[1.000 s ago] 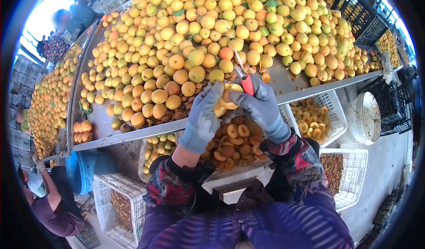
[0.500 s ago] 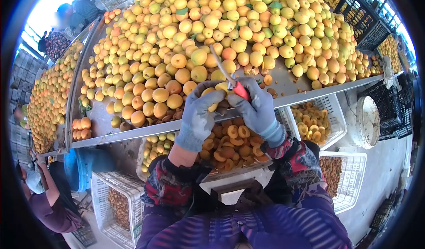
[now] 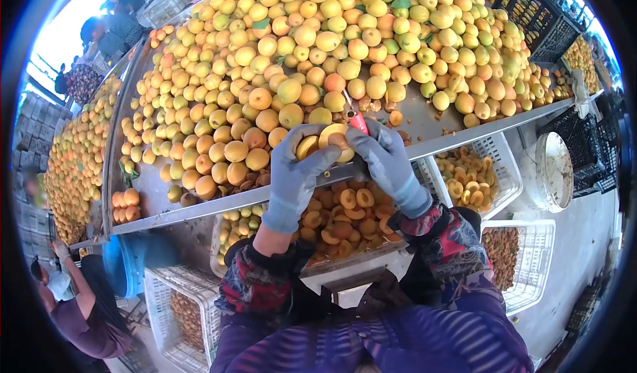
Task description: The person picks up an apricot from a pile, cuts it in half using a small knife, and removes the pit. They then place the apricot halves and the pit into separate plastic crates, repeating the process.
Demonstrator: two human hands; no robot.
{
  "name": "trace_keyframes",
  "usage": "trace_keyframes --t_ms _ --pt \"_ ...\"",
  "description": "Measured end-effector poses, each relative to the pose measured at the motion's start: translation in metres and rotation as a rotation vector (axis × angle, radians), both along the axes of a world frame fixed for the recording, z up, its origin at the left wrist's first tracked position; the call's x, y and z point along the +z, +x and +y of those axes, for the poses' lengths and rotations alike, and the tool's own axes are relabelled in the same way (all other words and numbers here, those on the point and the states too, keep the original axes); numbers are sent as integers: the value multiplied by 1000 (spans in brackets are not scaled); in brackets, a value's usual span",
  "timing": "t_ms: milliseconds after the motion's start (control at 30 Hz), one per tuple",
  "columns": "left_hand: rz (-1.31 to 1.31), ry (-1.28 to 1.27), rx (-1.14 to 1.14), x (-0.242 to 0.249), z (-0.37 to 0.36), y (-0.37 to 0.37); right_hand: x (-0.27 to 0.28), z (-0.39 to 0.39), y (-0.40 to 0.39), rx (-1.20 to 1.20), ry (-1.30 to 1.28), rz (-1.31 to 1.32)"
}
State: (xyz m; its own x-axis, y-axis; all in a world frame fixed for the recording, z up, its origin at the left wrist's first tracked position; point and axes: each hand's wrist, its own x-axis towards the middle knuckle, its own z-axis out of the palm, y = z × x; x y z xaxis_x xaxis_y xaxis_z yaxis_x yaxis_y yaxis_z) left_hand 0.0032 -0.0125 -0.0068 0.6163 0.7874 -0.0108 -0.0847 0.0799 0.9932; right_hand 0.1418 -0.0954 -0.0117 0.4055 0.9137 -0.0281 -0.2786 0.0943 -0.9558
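My left hand [image 3: 296, 170], in a grey glove, is closed around a split apricot [image 3: 334, 136] whose two halves lie apart, cut faces showing. My right hand [image 3: 388, 160], gloved too, grips a small knife [image 3: 358, 122] by its red handle, blade pointing up and away. Its fingers and thumb meet the right side of the fruit. Both hands are over the near metal edge of a table [image 3: 199, 208] heaped with whole apricots [image 3: 290, 91]. Beneath them, a container holds apricot halves [image 3: 345, 217]. Whether a pit sits in the fruit is hard to make out.
White crates of halves [image 3: 507, 197] and of brown pits [image 3: 531, 273] stand to the right, beside a white bucket [image 3: 556, 174]. Left are a blue barrel [image 3: 129, 267] and another pit crate [image 3: 159, 293]. A person [image 3: 89, 306] works at the far left.
The apricot has come apart into halves in my left hand. My right hand has tilted the knife, so its blade now looks shorter. The view has shifted slightly.
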Motion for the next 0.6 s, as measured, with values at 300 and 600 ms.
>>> trace_keyframes --t_ms 300,600 --pt "-57 276 -17 2 -6 4 3 0 1 39 3 -28" --pt "-14 470 -78 2 -6 -1 8 -7 3 114 -49 192"
